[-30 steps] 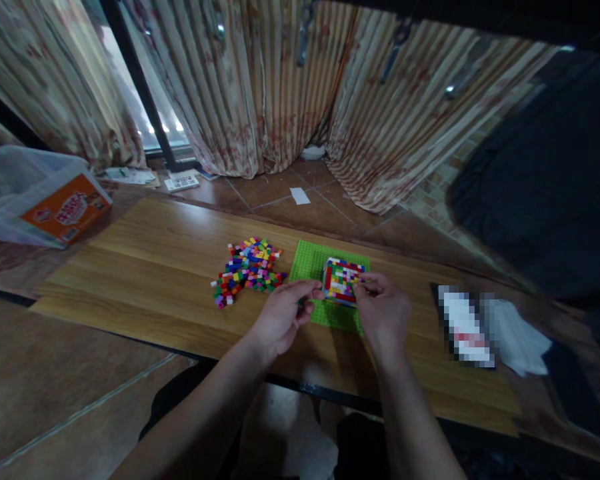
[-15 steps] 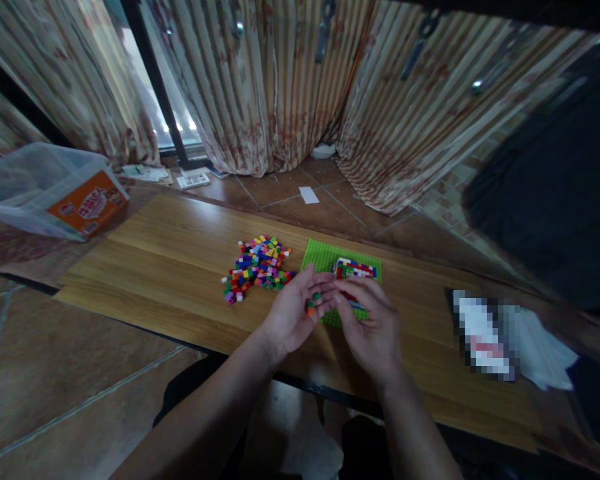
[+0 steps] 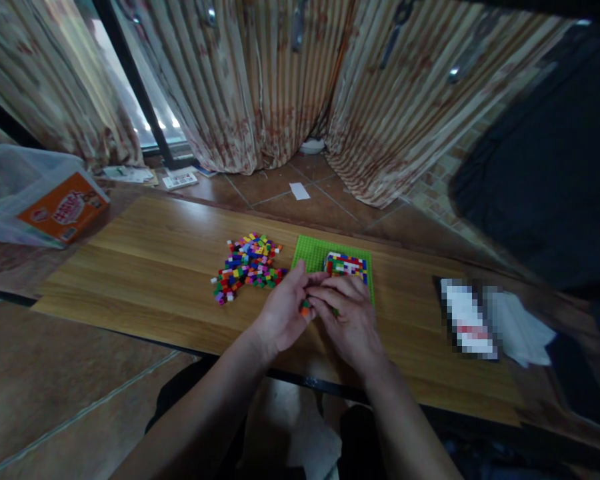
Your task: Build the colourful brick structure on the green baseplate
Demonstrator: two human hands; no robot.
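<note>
Palm up and cupped, my left hand (image 3: 281,315) holds a few small toy bricks, among them an orange brick (image 3: 305,311) with a bit of green beside it. My right hand (image 3: 350,319) reaches over that palm, thumb and fingertips pinched together against the left fingers. What sits in the pinch is hidden. Just beyond both hands lies a green studded baseplate (image 3: 307,251), partly covered by them. On it stands a low block-shaped build (image 3: 349,261) of red, white, blue and other coloured bricks. A loose heap of multicoloured bricks (image 3: 253,262) lies left of the baseplate.
The wooden table (image 3: 160,267) runs across the view. A clear plastic bin (image 3: 25,173) with an orange label stands at the far left. A pixelated item (image 3: 467,319) and a white sheet (image 3: 517,327) lie at the right. Striped curtains (image 3: 275,87) hang behind.
My right fingers have moved left and down onto the left palm and pinched there. The left fingers have curled in somewhat. The whole view has shifted slightly.
</note>
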